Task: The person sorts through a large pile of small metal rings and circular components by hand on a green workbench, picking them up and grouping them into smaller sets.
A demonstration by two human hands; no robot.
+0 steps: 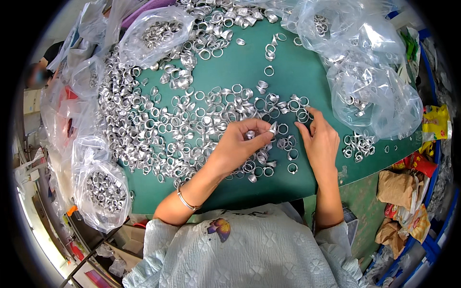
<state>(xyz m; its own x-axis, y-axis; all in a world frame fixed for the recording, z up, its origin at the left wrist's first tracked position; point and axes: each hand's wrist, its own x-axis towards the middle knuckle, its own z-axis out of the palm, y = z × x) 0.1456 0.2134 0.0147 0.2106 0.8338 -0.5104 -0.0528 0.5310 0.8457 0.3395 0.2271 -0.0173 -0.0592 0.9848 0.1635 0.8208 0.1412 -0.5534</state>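
Observation:
My left hand (240,145) is closed, with a silver-coloured ring (273,128) pinched between thumb and forefinger. Another ring (250,135) shows inside its curled fingers. To the right, my right hand (321,140) has thumb and forefinger apart, their tips close beside a ring (302,115) in the pile; whether they touch it I cannot tell. Many loose silver-coloured rings (185,122) spread over the green tabletop (307,72), around and beyond my left hand. A single ring (292,168) lies apart, nearer to me, between my forearms.
Clear plastic bags of rings stand at the back left (156,33), near left (103,192) and right (360,91). A small ring heap (358,146) lies near the right edge. Brown paper packages (396,189) sit on a blue shelf beyond it. A person (38,74) is at far left.

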